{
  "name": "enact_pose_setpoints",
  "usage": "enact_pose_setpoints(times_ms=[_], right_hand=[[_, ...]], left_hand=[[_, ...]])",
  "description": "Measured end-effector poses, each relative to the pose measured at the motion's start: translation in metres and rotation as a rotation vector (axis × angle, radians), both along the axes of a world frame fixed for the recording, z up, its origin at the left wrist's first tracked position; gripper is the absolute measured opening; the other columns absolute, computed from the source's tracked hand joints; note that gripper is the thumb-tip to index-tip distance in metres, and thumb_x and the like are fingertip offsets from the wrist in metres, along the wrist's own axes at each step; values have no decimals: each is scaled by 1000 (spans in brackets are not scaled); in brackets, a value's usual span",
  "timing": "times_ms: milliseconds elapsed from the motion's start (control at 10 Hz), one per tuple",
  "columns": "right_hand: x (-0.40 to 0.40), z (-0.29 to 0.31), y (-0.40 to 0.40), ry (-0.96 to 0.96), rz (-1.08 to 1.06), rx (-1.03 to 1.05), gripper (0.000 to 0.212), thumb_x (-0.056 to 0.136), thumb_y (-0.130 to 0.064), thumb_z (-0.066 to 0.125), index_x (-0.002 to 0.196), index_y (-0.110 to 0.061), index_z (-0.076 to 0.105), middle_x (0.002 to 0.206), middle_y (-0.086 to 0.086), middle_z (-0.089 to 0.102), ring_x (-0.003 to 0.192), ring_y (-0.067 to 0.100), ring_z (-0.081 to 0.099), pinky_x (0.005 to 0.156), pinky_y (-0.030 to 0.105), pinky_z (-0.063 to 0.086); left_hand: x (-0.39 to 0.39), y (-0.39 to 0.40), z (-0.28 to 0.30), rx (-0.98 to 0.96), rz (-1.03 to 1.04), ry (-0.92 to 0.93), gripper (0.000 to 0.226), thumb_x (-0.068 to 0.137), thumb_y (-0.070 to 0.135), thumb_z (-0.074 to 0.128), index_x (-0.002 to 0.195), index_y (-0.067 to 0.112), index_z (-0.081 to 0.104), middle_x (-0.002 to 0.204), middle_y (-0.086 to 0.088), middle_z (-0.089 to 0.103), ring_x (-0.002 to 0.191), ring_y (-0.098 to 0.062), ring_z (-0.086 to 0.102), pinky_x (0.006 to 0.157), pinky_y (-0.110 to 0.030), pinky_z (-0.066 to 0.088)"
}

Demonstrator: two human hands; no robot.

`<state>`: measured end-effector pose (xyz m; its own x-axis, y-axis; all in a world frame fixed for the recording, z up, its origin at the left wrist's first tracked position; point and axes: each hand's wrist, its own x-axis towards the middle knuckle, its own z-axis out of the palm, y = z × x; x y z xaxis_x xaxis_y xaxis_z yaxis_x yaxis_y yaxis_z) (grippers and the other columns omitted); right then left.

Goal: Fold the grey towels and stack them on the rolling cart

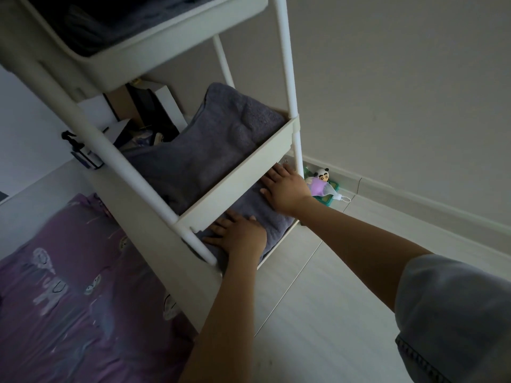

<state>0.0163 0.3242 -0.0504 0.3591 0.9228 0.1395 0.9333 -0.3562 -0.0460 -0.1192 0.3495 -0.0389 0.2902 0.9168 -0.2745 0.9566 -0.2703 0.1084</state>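
Left hand (237, 236) fingers spread, flat on folded grey terry towel (272, 217); right hand (284, 189) fingers straight, close together, pressing same towel. Towel lies on bottom tray of white plastic rolling cart (237, 172). Second grey towel (204, 150) in middle tray.

A purple patterned bedspread (69, 294) fills the lower left of the frame. At right of centre, a small panda-hooded doll (320, 181) lies on a green item (330, 199) by the skirting (414, 200). A dark spray bottle (83, 153) shows at left, with boxes (163, 106) above centre and pale floor tiles (318, 313) at lower centre.
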Motion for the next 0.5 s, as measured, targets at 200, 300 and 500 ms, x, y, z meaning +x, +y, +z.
enact_pose_setpoints(times_ms=[200,300,500], right_hand=[[-11,5,-40,65,14,205,57,92,-36,22,119,-6,63,127,15,59,124,31,51,109,41,24],[-19,6,-70,102,18,229,56,92,-39,23,119,-9,63,127,14,59,123,30,52,106,45,35],[-42,30,-119,291,-120,399,69,85,-56,15,131,-21,53,135,4,54,126,23,48,104,33,33]], left_hand=[[-15,-26,7,103,-130,-175,68,98,39,30,148,1,6,154,-28,1,143,-40,-3,115,-51,-3],[-25,-43,14,88,-172,-224,67,98,40,30,148,2,6,155,-27,-1,144,-38,-4,117,-48,-2],[-46,-75,35,170,-328,-387,60,99,37,31,149,7,14,156,-22,7,145,-33,5,118,-44,8]])
